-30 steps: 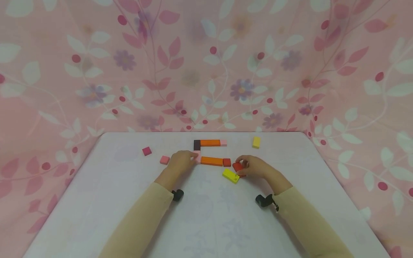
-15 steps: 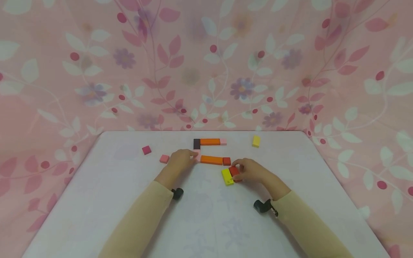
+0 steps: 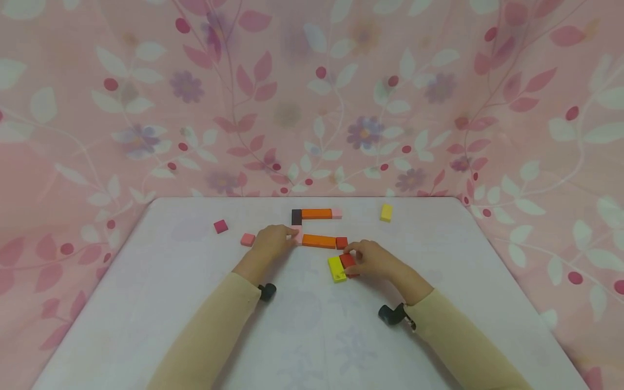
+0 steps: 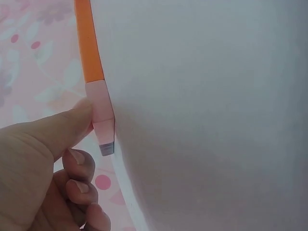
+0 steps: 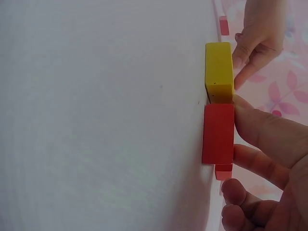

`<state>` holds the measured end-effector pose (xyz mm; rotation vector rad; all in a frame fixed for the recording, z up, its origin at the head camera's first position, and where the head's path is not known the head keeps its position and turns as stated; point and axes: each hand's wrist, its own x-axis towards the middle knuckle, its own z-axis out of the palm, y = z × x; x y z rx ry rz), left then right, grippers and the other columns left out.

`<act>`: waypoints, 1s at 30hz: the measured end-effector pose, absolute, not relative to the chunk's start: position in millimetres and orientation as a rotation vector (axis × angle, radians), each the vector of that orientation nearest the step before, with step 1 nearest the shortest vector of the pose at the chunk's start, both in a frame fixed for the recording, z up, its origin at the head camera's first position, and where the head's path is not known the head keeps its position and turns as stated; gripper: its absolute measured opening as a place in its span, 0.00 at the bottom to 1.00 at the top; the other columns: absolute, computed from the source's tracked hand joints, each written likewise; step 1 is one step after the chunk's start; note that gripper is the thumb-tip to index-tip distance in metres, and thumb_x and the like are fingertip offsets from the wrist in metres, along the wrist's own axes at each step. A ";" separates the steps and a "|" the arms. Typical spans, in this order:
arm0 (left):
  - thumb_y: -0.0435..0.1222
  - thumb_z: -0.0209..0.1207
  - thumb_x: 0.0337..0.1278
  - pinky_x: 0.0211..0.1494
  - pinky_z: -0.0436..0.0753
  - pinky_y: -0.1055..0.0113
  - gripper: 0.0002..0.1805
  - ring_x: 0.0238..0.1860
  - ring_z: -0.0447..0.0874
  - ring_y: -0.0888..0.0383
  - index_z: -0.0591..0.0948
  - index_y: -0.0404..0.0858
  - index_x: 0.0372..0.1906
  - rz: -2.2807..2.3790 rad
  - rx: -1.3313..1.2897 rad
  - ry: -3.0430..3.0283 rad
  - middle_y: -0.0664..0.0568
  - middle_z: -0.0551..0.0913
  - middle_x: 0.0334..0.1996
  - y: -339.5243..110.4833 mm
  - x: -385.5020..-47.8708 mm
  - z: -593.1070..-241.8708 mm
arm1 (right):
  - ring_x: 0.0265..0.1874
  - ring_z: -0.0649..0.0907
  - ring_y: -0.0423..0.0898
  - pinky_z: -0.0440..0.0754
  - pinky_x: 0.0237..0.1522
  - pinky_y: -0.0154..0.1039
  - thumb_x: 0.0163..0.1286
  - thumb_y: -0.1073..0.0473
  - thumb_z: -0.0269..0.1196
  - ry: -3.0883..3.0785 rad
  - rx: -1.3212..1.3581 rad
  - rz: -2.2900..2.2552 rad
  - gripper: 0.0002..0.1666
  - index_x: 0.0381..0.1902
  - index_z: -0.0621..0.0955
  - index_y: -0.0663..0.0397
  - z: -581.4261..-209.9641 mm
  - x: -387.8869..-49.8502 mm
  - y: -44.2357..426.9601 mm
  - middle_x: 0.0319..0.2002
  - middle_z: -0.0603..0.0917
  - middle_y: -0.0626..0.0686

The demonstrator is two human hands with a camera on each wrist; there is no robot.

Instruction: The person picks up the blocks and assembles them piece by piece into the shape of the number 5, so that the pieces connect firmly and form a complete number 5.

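My left hand holds the pale pink block with thumb and fingers; in the left wrist view, the thumb presses the pink block and the other fingers are curled. This block meets an orange bar on its right and a dark block behind. Thumb and index of my right hand pinch a red block. Its left side lies against a bright yellow block. Both blocks show in the right wrist view, red nearer than yellow.
A small red block ends the near orange bar. Farther back, a second orange bar joins the dark block and a pale pink piece. Loose pieces are a yellow block, a crimson block and a pink block.
My right hand has moved left with the red block, pushing the yellow block left and turning it until the two lie side by side. The left hand has stayed in place.
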<state>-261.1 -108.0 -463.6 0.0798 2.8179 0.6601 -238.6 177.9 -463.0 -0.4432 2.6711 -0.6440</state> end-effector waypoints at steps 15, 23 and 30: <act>0.50 0.59 0.69 0.70 0.69 0.48 0.25 0.66 0.71 0.45 0.78 0.51 0.67 0.638 0.121 2.839 0.47 0.78 0.64 -109.0 -261.8 -464.2 | 0.42 0.74 0.48 0.77 0.42 0.41 0.57 0.46 0.76 2.713 -0.444 -0.688 0.32 0.61 0.81 0.35 -461.7 -240.5 186.2 0.41 0.77 0.48; 0.50 0.60 0.68 0.69 0.70 0.48 0.25 0.66 0.71 0.46 0.78 0.51 0.67 0.657 0.097 2.831 0.47 0.78 0.64 -107.5 -260.1 -461.0 | 0.42 0.74 0.47 0.77 0.43 0.40 0.56 0.46 0.77 2.700 -0.527 -0.628 0.33 0.60 0.83 0.38 -457.8 -240.9 190.7 0.41 0.77 0.47; 0.50 0.60 0.68 0.69 0.70 0.48 0.25 0.66 0.71 0.46 0.78 0.51 0.67 0.667 0.089 2.821 0.47 0.78 0.64 -108.2 -261.0 -463.3 | 0.40 0.73 0.47 0.76 0.40 0.40 0.56 0.47 0.77 2.680 -0.539 -0.632 0.33 0.62 0.82 0.37 -459.1 -243.5 192.0 0.38 0.76 0.48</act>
